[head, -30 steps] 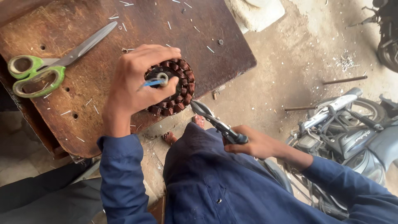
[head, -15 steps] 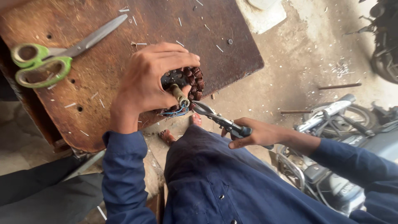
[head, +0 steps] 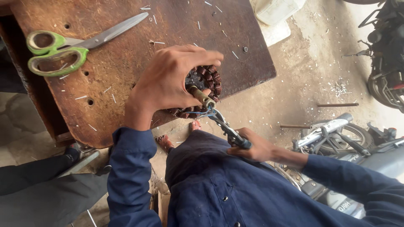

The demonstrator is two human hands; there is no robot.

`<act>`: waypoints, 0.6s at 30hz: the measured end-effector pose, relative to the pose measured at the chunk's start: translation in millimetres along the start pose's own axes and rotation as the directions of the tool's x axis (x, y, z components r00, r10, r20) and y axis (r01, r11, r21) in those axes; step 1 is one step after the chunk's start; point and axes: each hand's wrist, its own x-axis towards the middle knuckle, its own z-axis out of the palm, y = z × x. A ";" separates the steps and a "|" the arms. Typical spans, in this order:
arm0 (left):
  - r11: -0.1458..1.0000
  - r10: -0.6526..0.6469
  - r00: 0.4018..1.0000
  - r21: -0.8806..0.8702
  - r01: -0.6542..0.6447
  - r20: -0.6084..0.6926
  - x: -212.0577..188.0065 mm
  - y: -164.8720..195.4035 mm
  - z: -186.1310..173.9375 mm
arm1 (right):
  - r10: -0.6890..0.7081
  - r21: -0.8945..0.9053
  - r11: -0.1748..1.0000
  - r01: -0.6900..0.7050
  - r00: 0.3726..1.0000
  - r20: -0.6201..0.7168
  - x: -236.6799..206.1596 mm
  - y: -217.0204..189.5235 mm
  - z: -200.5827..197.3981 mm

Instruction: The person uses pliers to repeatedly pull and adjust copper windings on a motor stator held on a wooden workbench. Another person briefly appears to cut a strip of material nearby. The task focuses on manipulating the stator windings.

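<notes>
My left hand (head: 168, 82) grips a round motor stator (head: 207, 82) with copper-brown windings at the near edge of a worn wooden board (head: 126, 54). A short sleeved lead (head: 201, 96) and thin blue and red wires stick out of the stator toward me. My right hand (head: 256, 147) holds a pair of pliers (head: 225, 126) by dark handles, and the jaws meet the wires just below the stator. Both arms wear dark blue sleeves.
Green-handled scissors (head: 63, 46) lie on the board at the left, among scattered wire snippets. A motorcycle (head: 349, 143) lies on the concrete floor at the right, another stands at the far right (head: 387, 63). Another person's dark trouser leg (head: 38, 189) is at the lower left.
My left hand has tilted the stator so its leads point toward me. The pliers in my right hand have moved up to the wires. The view has shifted slightly.
</notes>
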 end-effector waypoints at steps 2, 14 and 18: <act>1.000 0.000 1.000 0.012 0.000 -0.003 -1.1 0.3 1.7 | 0.030 0.038 0.999 -0.027 0.997 -0.076 2.9 4.4 6.7; 0.994 0.000 1.000 -0.113 -0.001 -0.005 -5.5 2.7 -4.3 | -0.314 0.123 0.935 0.334 0.937 -0.155 -15.2 -27.6 -10.2; 0.998 -0.004 1.000 -0.055 0.004 -0.005 -3.8 4.7 0.7 | -0.113 -0.016 0.994 0.112 0.987 -0.118 -23.0 -35.3 -10.5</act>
